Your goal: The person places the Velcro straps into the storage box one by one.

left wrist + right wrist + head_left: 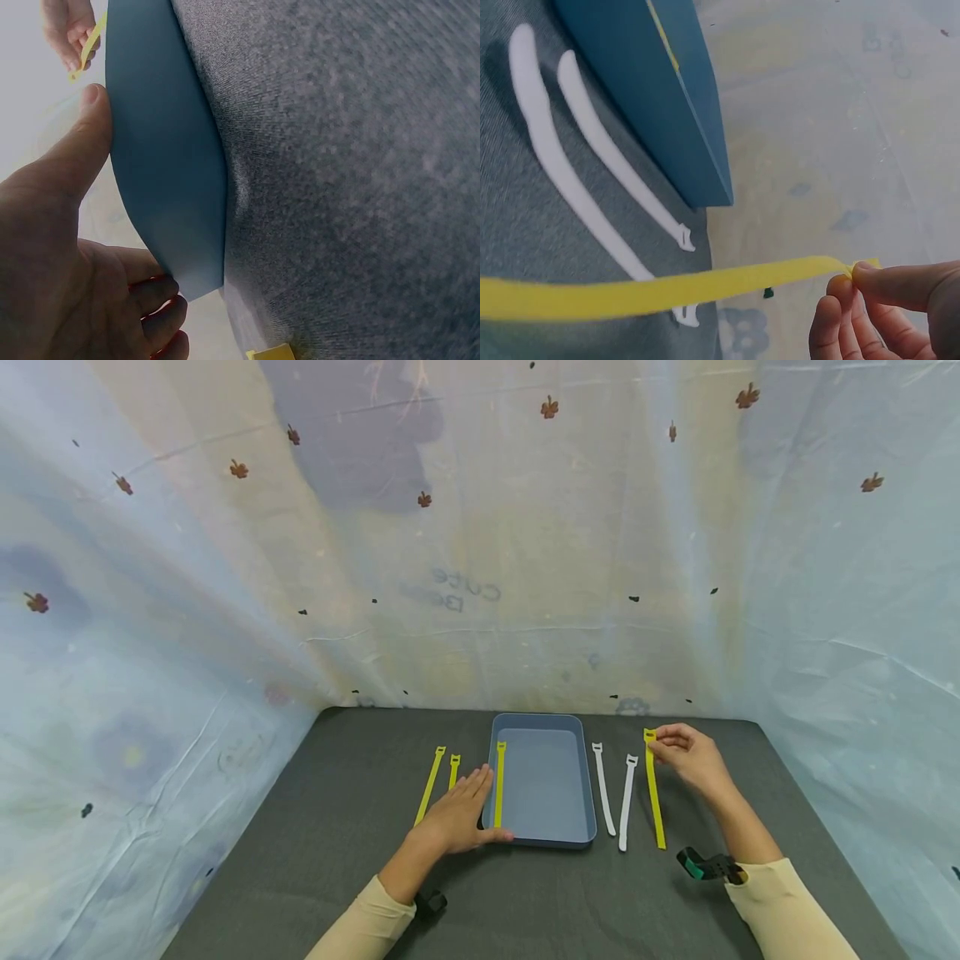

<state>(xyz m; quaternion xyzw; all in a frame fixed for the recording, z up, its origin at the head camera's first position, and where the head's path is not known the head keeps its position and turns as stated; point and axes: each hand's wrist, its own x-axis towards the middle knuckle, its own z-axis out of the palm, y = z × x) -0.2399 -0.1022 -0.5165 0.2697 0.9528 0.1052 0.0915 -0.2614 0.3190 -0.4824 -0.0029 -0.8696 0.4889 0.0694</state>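
My right hand pinches the slotted head of a yellow cable strap between thumb and fingertips. Its tail hangs down over the right side of the table. A shallow blue-grey tray stands at the middle, with another yellow strap lying lengthwise along its left side. On the tray's near left corner rests my left hand, fingers along the left rim and thumb at the near edge. Two white straps lie between the tray and my right hand. Left of the tray are two yellow straps, partly hidden by the left hand.
A dark grey cloth covers the table. Patterned plastic sheeting hangs behind and at both sides. A black wrist mount sits on the right forearm, close above the table.
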